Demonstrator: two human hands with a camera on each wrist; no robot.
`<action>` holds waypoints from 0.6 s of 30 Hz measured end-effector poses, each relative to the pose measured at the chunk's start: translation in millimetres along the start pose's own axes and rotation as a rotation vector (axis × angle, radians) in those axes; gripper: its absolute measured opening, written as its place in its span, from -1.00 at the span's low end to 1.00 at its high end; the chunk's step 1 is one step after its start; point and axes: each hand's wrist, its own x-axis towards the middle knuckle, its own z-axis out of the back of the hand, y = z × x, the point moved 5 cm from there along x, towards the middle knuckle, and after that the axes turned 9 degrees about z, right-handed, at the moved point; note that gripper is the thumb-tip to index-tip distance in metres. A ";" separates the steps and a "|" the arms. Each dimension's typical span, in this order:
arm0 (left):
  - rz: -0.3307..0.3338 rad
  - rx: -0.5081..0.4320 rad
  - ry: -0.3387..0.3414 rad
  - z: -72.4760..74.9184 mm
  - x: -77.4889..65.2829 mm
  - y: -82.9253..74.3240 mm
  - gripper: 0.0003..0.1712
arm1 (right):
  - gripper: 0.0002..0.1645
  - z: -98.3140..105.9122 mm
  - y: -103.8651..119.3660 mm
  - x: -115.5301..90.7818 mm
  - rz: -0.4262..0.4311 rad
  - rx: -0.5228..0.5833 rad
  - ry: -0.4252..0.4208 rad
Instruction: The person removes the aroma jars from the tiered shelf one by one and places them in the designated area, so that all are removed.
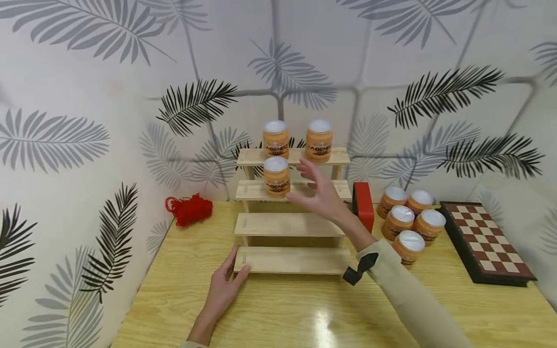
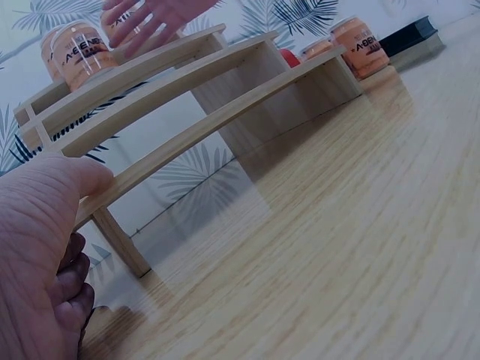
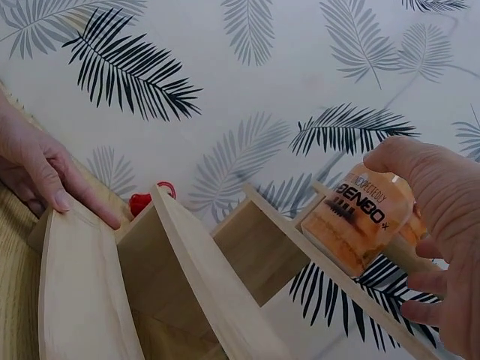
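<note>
A four-tier wooden display rack [image 1: 291,260] stands against the wall. My left hand [image 1: 221,288] grips the left end of its lowest tier, with the thumb [image 2: 91,177] on the board and the fingers curled below. An orange jar [image 1: 277,182] with a white lid and dark lettering rests on the second tier from the top. Beside that jar, on its right, my right hand [image 1: 323,197] is spread with thumb and fingers apart, not closed round it. Two similar jars, a left one [image 1: 275,140] and a right one [image 1: 319,141], sit on the top tier.
Several more orange jars [image 1: 398,222] cluster on the wooden table [image 1: 270,314] to the right. Next to the rack's right side stands a red object [image 1: 363,207]. A checkered game board [image 1: 487,239] lies farther right. Red yarn [image 1: 194,210] lies left of the rack.
</note>
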 end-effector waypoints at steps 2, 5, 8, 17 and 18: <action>-0.007 -0.001 0.002 0.1 -0.4 0.3 -0.13 | 0.14 -3.8 -1.7 4.5 -0.006 0.020 -0.002; -0.013 -0.005 0.003 0.9 -0.8 0.5 -0.13 | 0.11 -10.1 -3.5 11.5 -0.021 0.060 0.005; -0.012 -0.008 0.004 1.7 -1.3 0.5 -0.13 | 0.07 -16.7 -4.0 17.6 -0.043 0.091 0.018; -0.009 -0.022 -0.006 1.7 0.8 0.4 -0.13 | -0.05 -29.5 -5.0 28.2 -0.051 0.132 0.003; -0.006 -0.023 -0.006 2.1 0.8 0.7 -0.13 | -0.06 -30.8 -5.9 29.3 -0.051 0.131 0.000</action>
